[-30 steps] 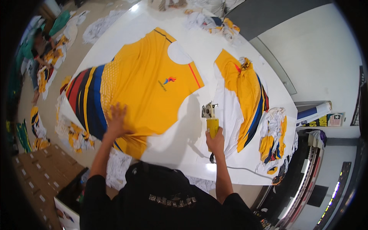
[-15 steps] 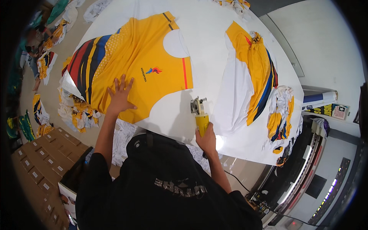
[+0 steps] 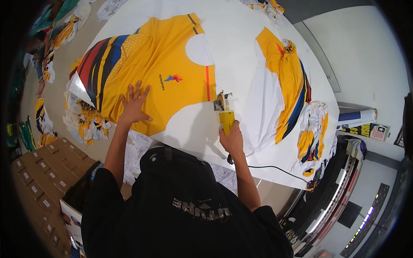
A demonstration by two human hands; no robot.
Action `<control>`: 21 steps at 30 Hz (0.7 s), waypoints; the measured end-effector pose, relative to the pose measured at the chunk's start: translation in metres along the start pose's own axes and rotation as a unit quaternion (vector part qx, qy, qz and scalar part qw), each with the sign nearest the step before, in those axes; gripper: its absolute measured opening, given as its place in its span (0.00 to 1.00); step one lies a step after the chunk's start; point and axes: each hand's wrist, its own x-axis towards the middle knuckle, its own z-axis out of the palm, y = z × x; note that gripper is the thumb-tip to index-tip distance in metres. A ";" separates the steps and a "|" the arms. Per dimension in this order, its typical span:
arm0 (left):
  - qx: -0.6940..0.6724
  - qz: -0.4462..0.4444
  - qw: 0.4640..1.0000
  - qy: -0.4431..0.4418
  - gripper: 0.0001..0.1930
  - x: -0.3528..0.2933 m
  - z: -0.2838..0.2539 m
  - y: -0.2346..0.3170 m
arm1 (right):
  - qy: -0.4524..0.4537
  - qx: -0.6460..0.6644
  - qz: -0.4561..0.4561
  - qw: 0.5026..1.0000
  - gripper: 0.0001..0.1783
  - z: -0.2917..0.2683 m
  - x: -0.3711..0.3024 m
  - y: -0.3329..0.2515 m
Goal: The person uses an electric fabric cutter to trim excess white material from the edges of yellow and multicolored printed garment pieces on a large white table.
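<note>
We are pressing our left hand (image 3: 134,105), fingers spread flat, on the smooth yellow printed jersey panel (image 3: 150,73) lying on the white surface (image 3: 241,34). Our right hand (image 3: 232,139) is gripping the yellow-handled electric cutter (image 3: 224,112), fingers wrapped closed; it is sitting at the panel's lower right edge, long axis pointing away from us.

Matt yellow printed cloth panel (image 3: 150,73)
</note>
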 end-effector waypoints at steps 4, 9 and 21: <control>0.006 -0.008 1.000 -0.007 0.77 0.000 -0.005 0.004 | -0.012 -0.009 0.003 1.000 0.31 -0.006 0.014 -0.008; 0.007 -0.016 1.000 -0.001 0.78 0.001 -0.005 0.005 | -0.019 -0.006 -0.014 1.000 0.31 -0.013 0.043 -0.019; 0.028 -0.044 0.998 -0.025 0.75 0.000 -0.010 0.020 | 0.001 -0.021 -0.058 0.998 0.28 -0.017 0.145 -0.045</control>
